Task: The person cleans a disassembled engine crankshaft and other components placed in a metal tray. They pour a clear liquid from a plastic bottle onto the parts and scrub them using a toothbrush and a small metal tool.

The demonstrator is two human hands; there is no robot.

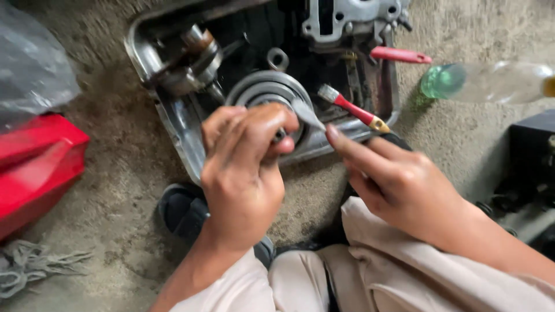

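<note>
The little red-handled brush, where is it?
In the head view, the red-handled brush lies across the right rim of the metal tray, just above the right hand and beside the round grey pulley.

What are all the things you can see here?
Dark metal tray: one, greasy grey, on the concrete floor, holding engine parts.
Round ridged metal pulley: one, silver, in the tray by the left hand.
Crankshaft part: one, rusty grey, tray's left end.
Small metal ring: one, silver, above the pulley.
Grey engine casting: one, tray's top end.
Red-handled paintbrush: one, on the tray's right rim.
Red-handled tool: one, upper right of tray.
Clear plastic bottle with green end: one, lying right.
Red plastic panel: one, left edge.
Grey rag: one, bottom left.
Dark sandal: one, below the tray.
Left hand: closed around a small metal part, hidden inside.
Right hand: empty, forefinger pointing at the pulley.
</note>
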